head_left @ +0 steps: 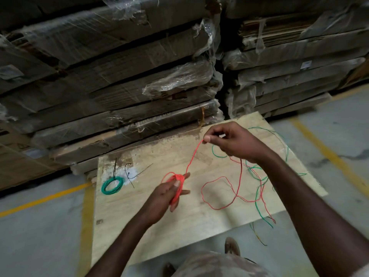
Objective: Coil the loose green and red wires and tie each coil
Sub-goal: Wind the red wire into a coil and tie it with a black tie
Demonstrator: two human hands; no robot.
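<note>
My left hand (166, 193) holds a small coil of red wire (177, 183) wrapped around its fingers. A taut red strand (192, 159) runs from that coil up to my right hand (233, 141), which pinches it between thumb and fingers. More loose red wire (219, 193) loops over the wooden board (179, 226) to the right, tangled with loose green wire (257, 190). A finished green coil (111, 184) lies at the board's left with a black tie (115, 168) on it.
Loose black ties (131, 173) lie beside the green coil. Stacks of plastic-wrapped flat cartons (123, 76) rise just behind the board. The board rests on a grey floor with yellow lines (40, 199). My shoes (231, 246) are at the near edge.
</note>
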